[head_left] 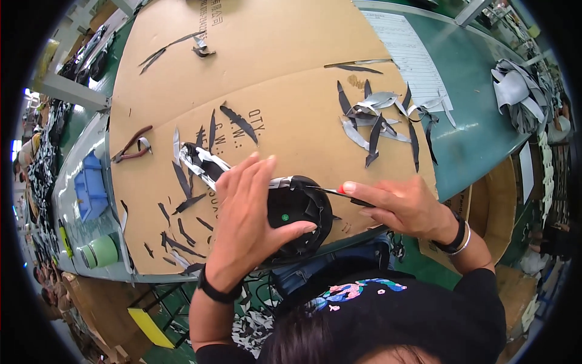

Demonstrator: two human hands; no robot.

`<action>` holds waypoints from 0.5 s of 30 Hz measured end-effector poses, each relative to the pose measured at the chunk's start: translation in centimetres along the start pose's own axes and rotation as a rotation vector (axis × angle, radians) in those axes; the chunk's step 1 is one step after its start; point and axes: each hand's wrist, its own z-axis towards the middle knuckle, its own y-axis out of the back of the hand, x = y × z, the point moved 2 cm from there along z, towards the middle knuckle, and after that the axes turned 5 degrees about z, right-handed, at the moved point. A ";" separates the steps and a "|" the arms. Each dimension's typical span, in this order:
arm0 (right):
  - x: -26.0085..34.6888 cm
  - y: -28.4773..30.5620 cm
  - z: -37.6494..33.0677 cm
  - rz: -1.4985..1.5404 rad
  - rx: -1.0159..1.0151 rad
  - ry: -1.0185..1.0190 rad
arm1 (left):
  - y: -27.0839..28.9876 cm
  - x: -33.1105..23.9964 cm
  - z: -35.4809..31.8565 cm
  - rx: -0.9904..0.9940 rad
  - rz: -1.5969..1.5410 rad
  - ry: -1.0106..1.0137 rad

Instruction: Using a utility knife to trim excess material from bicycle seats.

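A long black piece (291, 209), shaped like a bicycle saddle lying underside up, rests at the cardboard's near edge. Its narrow end (197, 159) points to the far left and has white and black edging; a green dot marks the wide end. My left hand (245, 209) grips it across the middle, thumb over the wide part, fingers along the far edge. In my right hand (403, 206) is a slim knife with a bit of red at the handle. Its thin blade (324, 190) reaches the wide end's rim. My fingers hide most of the handle.
Cut black and grey strips lie over the cardboard sheet (291, 115), with a pile (376, 118) at right. Red-handled pliers (133, 145) lie left. Beyond are a blue bin (91, 188), green cup (100, 252), printed sheet (412, 54) and grey scrap heap (520, 91).
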 end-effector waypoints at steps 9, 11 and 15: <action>-0.5 -1.0 0.8 -0.253 0.173 0.026 | -1.8 1.3 0.8 0.067 -0.049 -0.017; -0.1 -3.0 -1.0 -0.207 0.148 -0.037 | -1.8 1.3 0.9 0.045 -0.047 -0.020; 1.4 -6.3 -3.3 0.246 -0.070 -0.276 | -2.0 1.4 1.0 0.038 -0.044 -0.014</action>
